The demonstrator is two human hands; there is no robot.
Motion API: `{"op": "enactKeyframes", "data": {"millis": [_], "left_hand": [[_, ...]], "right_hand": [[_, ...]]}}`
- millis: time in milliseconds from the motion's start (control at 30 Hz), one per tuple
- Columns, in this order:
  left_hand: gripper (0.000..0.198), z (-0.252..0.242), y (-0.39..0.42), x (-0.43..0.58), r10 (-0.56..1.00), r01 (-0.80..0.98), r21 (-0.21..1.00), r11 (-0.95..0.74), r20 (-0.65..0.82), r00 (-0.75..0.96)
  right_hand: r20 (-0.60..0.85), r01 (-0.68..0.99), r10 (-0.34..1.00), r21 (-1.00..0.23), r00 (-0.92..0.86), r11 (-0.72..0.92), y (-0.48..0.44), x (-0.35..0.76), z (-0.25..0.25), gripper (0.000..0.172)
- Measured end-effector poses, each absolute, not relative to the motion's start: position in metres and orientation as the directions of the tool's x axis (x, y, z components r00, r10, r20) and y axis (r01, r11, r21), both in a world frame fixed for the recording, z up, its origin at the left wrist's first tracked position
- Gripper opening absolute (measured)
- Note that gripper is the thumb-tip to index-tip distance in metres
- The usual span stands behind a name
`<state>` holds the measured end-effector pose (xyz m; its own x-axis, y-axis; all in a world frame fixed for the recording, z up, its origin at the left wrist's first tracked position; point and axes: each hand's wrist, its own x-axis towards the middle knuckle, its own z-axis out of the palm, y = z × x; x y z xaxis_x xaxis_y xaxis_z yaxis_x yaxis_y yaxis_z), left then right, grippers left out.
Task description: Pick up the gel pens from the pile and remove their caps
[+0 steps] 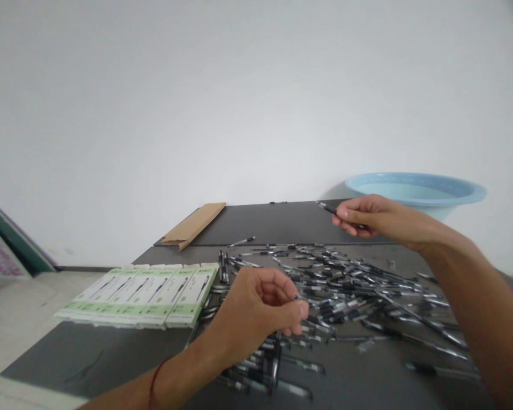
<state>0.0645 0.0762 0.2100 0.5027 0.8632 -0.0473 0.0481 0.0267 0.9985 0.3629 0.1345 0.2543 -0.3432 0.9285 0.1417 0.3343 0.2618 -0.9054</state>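
Note:
My right hand is raised above the far part of the table and pinches a pen. The pen's pointed end sticks out to the left past the fingertips, with a dark grip behind it. Lower and nearer, my left hand is closed, thumb against the curled forefinger. Between them shows the end of a small dark piece that looks like a pen cap; the fingers hide most of it. Beneath both hands spreads a loose heap of clear and black pens.
Several white and green pen boxes lie in a row at the left. A brown paper envelope rests on the raised dark board at the back. The light blue basin stands at the back right by the wall.

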Motion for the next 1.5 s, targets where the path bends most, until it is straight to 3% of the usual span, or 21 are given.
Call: {"op": "enactKeyframes", "data": {"millis": [133,333,533,667,800,900,1067,1233,1367,1500], "left_hand": [[0.016,0.211,0.074,0.064,0.853,0.093,0.995,-0.037,-0.017,0.522],[0.020,0.212,0.073,0.062,0.859,0.030,0.999,-0.015,-0.002,0.512],[0.016,0.225,0.067,0.062,0.888,0.224,0.954,-0.198,0.078,0.452],[0.011,0.229,0.068,0.060,0.850,0.438,0.781,-0.445,0.213,0.482],[0.013,0.228,0.070,0.054,0.769,0.610,0.471,-0.637,0.327,0.549],[0.011,0.231,0.067,0.052,0.722,0.657,0.301,-0.691,0.327,0.610],[0.017,0.240,0.060,0.056,0.728,0.701,0.203,-0.684,0.241,0.641],[0.016,0.243,0.062,0.057,0.701,0.696,0.152,-0.701,0.320,0.637],[0.025,0.248,0.068,0.059,0.711,0.731,0.125,-0.671,0.387,0.586],[0.026,0.261,0.070,0.067,0.696,0.765,0.014,-0.644,0.426,0.578]], "right_hand": [[0.132,0.333,0.928,-0.908,-0.350,0.255,0.136,0.362,0.253,0.038],[0.117,0.326,0.926,-0.914,-0.358,0.241,0.138,0.363,0.250,0.039],[0.121,0.334,0.928,-0.910,-0.352,0.245,0.137,0.361,0.250,0.040],[0.128,0.334,0.919,-0.906,-0.372,0.261,0.138,0.360,0.249,0.044],[0.123,0.374,0.915,-0.885,-0.385,0.276,0.139,0.361,0.248,0.048],[0.110,0.390,0.912,-0.879,-0.396,0.275,0.140,0.361,0.247,0.049],[0.098,0.374,0.912,-0.891,-0.397,0.259,0.142,0.361,0.245,0.047],[0.080,0.357,0.910,-0.903,-0.406,0.239,0.139,0.357,0.247,0.045],[0.109,0.227,0.872,-0.943,-0.477,0.242,0.128,0.328,0.249,0.036],[0.078,0.091,0.841,-0.984,-0.536,0.150,0.115,0.284,0.242,0.029]]}}
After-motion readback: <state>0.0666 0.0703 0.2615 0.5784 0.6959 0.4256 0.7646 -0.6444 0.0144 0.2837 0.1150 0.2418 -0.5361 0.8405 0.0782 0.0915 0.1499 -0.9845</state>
